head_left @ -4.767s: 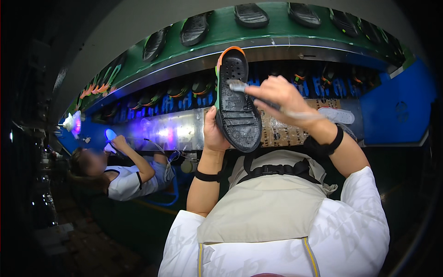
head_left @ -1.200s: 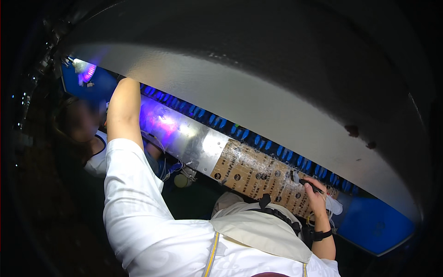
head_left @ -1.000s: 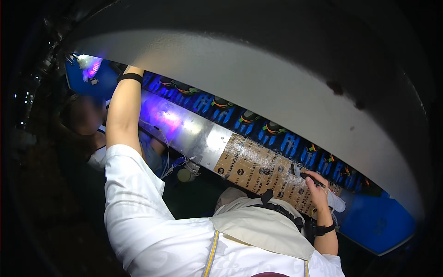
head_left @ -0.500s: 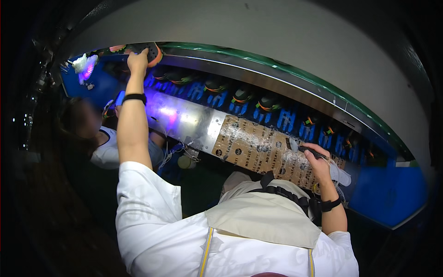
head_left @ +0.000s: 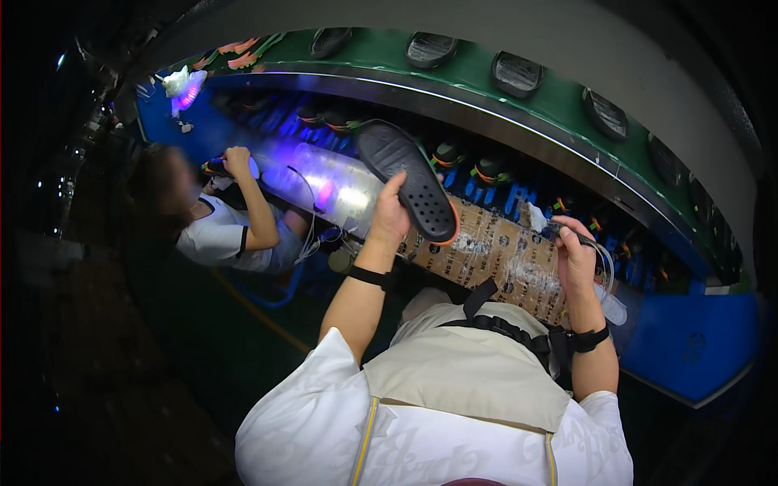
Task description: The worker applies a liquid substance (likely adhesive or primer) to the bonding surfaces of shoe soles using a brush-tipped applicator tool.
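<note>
My left hand (head_left: pixel 389 215) is closed on a black shoe sole (head_left: pixel 413 174) with an orange rim and a patch of round holes at its near end. The sole is held up and tilted above the metal bench top. At the right, my right hand (head_left: pixel 576 261) grips a dark-handled brush (head_left: pixel 537 217) with a whitish tip, apart from the sole. A thin pale tube (head_left: pixel 608 267) curves beside that hand. Beneath both hands lies brown printed cardboard (head_left: pixel 486 243) covered in clear film.
Black soles (head_left: pixel 517 74) lie spaced along a green belt (head_left: pixel 466 69) behind. Below it, shoe uppers (head_left: pixel 489 168) stand on blue racks. Another person (head_left: pixel 219 227) works at the left, near a glowing lamp (head_left: pixel 185 89). Blue panels (head_left: pixel 689 340) flank the bench.
My left hand has come back from the belt at the far left, bringing the sole over the bench. My right hand has risen slightly with the brush. More of the belt shows.
</note>
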A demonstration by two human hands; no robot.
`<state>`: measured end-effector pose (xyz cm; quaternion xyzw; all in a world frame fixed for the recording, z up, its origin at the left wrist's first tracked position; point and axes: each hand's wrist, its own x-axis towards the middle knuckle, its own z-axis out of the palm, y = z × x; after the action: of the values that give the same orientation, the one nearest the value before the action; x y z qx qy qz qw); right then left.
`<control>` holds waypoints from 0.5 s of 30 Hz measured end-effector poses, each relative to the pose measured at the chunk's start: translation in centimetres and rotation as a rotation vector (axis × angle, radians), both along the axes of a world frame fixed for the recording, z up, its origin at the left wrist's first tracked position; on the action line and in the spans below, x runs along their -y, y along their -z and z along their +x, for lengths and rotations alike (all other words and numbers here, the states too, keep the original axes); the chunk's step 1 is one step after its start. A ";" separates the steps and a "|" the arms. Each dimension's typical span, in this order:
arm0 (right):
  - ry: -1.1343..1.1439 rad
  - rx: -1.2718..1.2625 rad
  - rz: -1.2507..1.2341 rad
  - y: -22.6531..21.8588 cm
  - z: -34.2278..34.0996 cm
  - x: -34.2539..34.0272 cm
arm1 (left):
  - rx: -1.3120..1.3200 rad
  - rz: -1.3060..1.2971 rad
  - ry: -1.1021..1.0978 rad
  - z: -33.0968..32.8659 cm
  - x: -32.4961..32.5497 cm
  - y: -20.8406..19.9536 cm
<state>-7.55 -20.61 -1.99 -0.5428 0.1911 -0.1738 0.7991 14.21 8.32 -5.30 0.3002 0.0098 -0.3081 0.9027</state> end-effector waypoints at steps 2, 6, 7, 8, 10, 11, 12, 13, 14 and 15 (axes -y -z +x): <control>-0.042 0.055 -0.044 -0.9 0.8 -0.9 | 0.101 -0.040 0.046 -2.2 1.4 0.7; -0.114 0.027 -0.270 -3.1 2.2 -1.8 | 0.057 -0.277 0.099 -4.5 3.9 0.0; -0.136 0.049 -0.311 -4.0 2.8 -2.3 | 0.047 -0.277 0.121 -5.1 4.3 -0.2; -0.150 0.064 -0.316 -4.6 3.3 -2.7 | -0.025 -0.222 0.065 -5.7 4.8 -0.7; -0.173 0.090 -0.356 -5.5 4.6 -3.1 | -0.059 -0.182 0.074 -6.7 5.7 -1.9; -0.177 0.115 -0.392 -6.1 4.8 -3.3 | -0.053 -0.179 0.105 -7.2 6.2 -2.3; -0.160 0.161 -0.373 -6.2 5.1 -3.5 | -0.031 -0.177 0.129 -7.8 6.8 -2.6; -0.157 0.133 -0.364 -7.6 5.3 -4.0 | -0.018 -0.175 0.141 -8.0 7.1 -2.6; -0.133 0.125 -0.355 -7.7 5.7 -4.1 | 0.007 -0.201 0.158 -8.6 7.5 -3.5; -0.109 0.119 -0.345 -7.8 6.0 -4.1 | 0.005 -0.199 0.180 -9.0 7.9 -3.8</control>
<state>-1.57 -16.50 5.77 -0.6703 0.0810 -0.1921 0.7122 5.20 0.39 -1.51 0.2093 -0.0502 -0.3866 0.8968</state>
